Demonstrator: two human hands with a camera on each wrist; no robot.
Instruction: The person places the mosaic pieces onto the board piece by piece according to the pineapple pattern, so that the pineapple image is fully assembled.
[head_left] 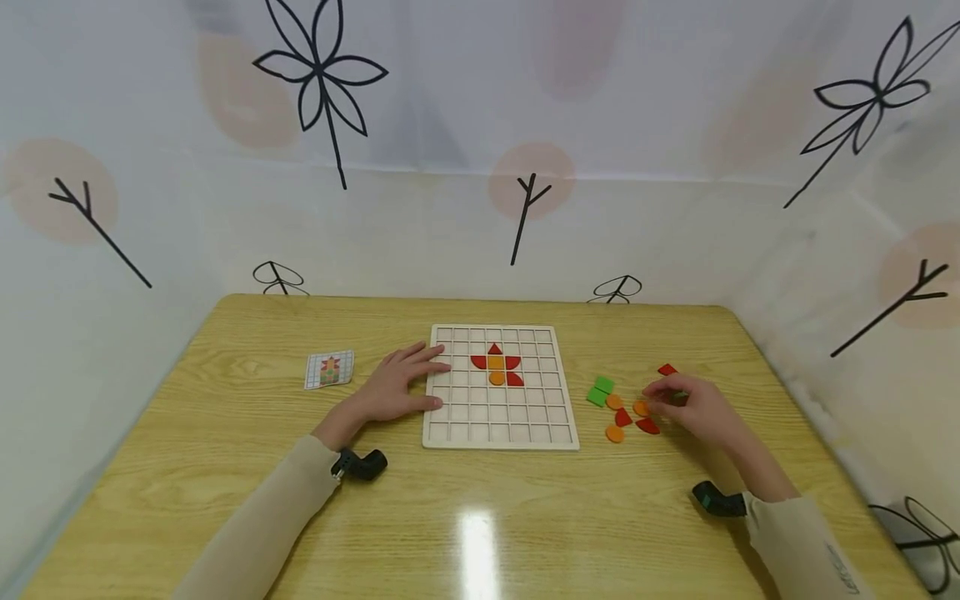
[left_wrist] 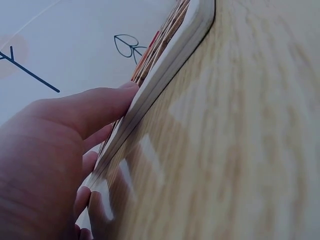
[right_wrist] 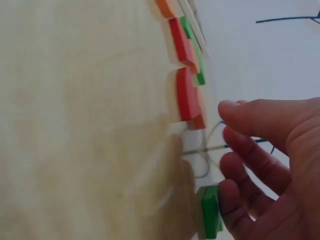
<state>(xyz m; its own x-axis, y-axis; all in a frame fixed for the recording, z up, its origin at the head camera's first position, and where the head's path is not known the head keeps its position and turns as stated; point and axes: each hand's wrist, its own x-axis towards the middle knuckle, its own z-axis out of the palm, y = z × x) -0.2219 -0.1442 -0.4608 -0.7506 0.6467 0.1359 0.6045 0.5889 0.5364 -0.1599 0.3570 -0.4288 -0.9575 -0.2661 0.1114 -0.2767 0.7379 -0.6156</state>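
The left hand [head_left: 397,386], fingers spread, rests on the grid board's [head_left: 467,417] left edge, presumably steadying it; rightward, the right hand [head_left: 693,406] curves over loose tiles [head_left: 622,417], any pinch unclear.

Pale gridded board [head_left: 457,421] lies flat, red and orange tiles [head_left: 496,362] set in its upper-middle cells. Loose tiles [head_left: 623,417], red, orange and green, scattered just right of it.

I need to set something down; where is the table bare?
A wide free patch is the near table, bordered by the grid board, left sleeve and right sleeve. Another lies between the card and the table's left edge. It is crowded right of the board, where loose pieces lie close to the right hand.
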